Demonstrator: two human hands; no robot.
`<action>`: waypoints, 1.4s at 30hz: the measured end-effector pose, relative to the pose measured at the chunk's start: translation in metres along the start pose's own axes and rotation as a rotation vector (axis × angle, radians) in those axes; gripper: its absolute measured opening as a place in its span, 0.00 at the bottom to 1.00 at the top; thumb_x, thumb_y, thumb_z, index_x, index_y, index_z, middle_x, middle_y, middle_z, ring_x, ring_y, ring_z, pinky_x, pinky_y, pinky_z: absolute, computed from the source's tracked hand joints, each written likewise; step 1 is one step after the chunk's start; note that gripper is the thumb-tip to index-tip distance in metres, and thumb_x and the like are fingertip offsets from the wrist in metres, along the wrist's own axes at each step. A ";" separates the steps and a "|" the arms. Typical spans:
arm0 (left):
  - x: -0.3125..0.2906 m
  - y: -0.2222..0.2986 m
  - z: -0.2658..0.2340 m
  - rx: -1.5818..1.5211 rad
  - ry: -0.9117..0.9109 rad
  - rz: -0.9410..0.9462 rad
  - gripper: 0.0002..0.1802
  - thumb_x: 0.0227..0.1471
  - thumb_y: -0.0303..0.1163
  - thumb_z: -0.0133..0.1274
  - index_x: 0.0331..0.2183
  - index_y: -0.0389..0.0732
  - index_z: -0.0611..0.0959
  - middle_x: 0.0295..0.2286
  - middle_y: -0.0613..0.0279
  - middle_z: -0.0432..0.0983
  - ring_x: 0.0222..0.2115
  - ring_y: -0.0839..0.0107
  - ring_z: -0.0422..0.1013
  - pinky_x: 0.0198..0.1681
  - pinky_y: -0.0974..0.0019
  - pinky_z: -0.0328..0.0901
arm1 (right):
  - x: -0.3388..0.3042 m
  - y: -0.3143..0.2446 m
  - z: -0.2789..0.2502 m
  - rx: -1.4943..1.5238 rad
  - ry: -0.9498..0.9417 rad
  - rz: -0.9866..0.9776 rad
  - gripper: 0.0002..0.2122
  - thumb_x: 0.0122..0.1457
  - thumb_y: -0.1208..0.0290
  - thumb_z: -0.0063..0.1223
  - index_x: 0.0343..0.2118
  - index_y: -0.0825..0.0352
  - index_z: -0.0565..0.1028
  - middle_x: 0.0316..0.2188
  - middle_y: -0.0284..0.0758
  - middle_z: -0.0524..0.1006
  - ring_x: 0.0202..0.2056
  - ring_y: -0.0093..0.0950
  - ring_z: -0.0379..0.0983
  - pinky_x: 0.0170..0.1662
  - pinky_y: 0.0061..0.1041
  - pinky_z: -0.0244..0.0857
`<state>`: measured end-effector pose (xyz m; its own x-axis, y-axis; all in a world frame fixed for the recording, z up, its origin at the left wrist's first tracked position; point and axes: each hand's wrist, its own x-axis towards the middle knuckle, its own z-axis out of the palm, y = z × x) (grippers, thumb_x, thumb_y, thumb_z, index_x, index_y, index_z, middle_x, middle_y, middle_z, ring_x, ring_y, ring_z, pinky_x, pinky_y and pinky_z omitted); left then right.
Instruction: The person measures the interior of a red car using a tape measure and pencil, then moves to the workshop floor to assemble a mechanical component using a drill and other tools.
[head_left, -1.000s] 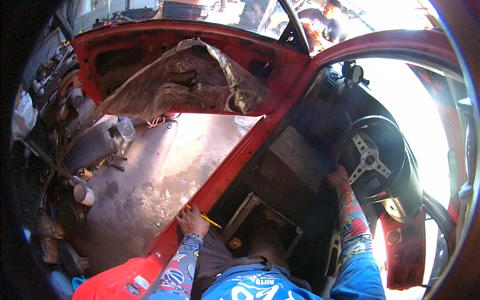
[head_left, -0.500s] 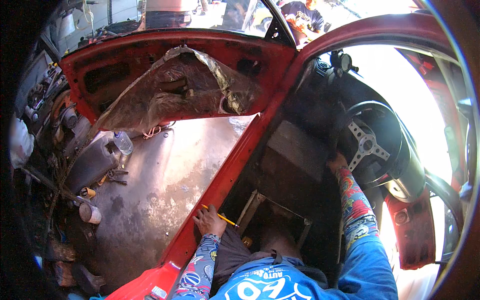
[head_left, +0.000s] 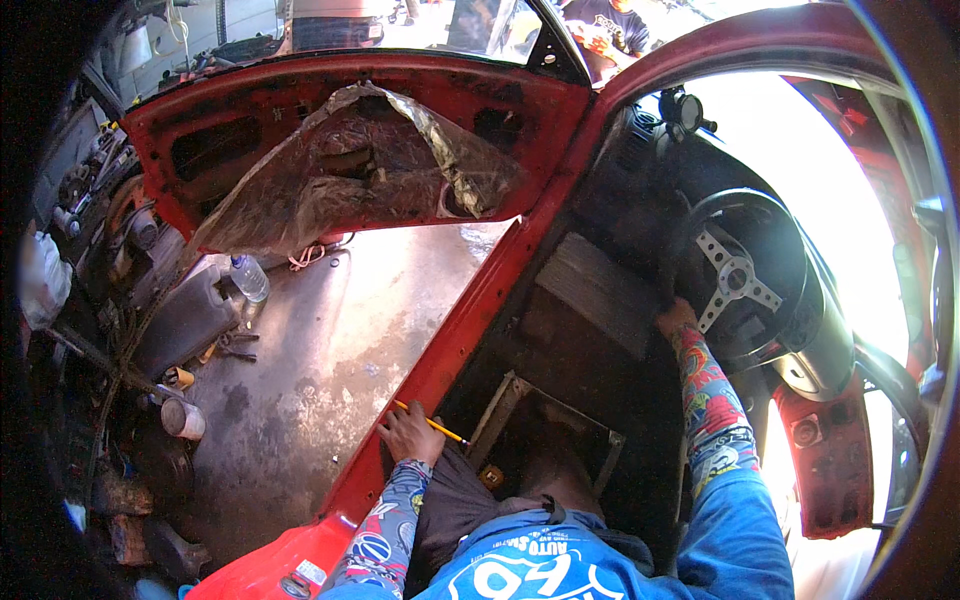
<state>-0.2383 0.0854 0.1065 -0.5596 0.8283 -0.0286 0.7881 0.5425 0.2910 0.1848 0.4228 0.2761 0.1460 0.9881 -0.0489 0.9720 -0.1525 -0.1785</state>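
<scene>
My left hand (head_left: 411, 437) rests on the red door sill (head_left: 458, 343) of a car, its fingers bent over the edge. A yellow pencil (head_left: 446, 430) is held in it, slanting across toward my lap. My right arm reaches forward into the stripped, dark cabin. There my right hand (head_left: 677, 318) is low, just left of the three-spoke steering wheel (head_left: 737, 278). Its fingers are lost in shadow, so what it touches cannot be made out. A bare metal frame (head_left: 490, 425) lies on the floor beside my legs.
The red door (head_left: 555, 110) stands open with torn plastic sheeting (head_left: 330, 190) hanging from it. On the concrete floor are a clear bottle (head_left: 248, 278), a can (head_left: 182, 418) and scattered tools. Another person (head_left: 612, 35) is beyond the windshield. A second red door (head_left: 822, 455) hangs at right.
My left hand and the pencil have shifted slightly left along the sill. The whole view has moved a little. My right hand stays by the steering wheel.
</scene>
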 end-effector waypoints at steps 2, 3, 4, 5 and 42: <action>0.000 0.000 0.000 -0.009 -0.021 -0.005 0.27 0.49 0.48 0.61 0.45 0.41 0.78 0.45 0.46 0.78 0.52 0.49 0.69 0.56 0.38 0.56 | -0.006 -0.003 -0.006 -0.023 -0.027 -0.051 0.29 0.52 0.62 0.63 0.57 0.71 0.74 0.54 0.52 0.77 0.57 0.47 0.73 0.63 0.39 0.65; 0.000 0.000 0.000 -0.015 -0.027 -0.006 0.26 0.49 0.48 0.61 0.45 0.42 0.78 0.45 0.46 0.78 0.52 0.49 0.69 0.57 0.38 0.56 | -0.007 -0.003 -0.007 -0.051 -0.058 -0.093 0.29 0.53 0.61 0.63 0.57 0.71 0.74 0.55 0.52 0.76 0.58 0.47 0.73 0.63 0.39 0.65; 0.001 0.001 -0.001 -0.009 -0.041 -0.008 0.26 0.49 0.48 0.61 0.45 0.42 0.78 0.45 0.46 0.78 0.52 0.49 0.69 0.57 0.37 0.56 | -0.007 -0.003 -0.007 -0.073 -0.068 -0.115 0.29 0.53 0.61 0.62 0.57 0.70 0.74 0.55 0.52 0.76 0.58 0.47 0.72 0.63 0.39 0.65; 0.001 0.002 -0.002 -0.019 -0.042 -0.007 0.26 0.49 0.48 0.61 0.45 0.42 0.78 0.45 0.46 0.78 0.53 0.49 0.69 0.57 0.37 0.56 | -0.005 -0.001 -0.005 -0.053 -0.057 -0.081 0.29 0.53 0.60 0.62 0.57 0.70 0.74 0.56 0.51 0.76 0.58 0.47 0.72 0.63 0.39 0.65; 0.001 0.006 -0.011 -0.009 -0.046 -0.030 0.24 0.51 0.49 0.60 0.44 0.41 0.79 0.43 0.45 0.79 0.52 0.48 0.69 0.54 0.41 0.58 | -0.034 -0.017 -0.011 0.097 0.078 -0.048 0.35 0.52 0.58 0.66 0.63 0.64 0.67 0.57 0.47 0.75 0.60 0.46 0.70 0.64 0.39 0.63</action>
<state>-0.2365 0.0878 0.1192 -0.5708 0.8171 -0.0814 0.7683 0.5664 0.2983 0.1651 0.3918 0.2912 0.1172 0.9924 0.0374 0.9564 -0.1026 -0.2736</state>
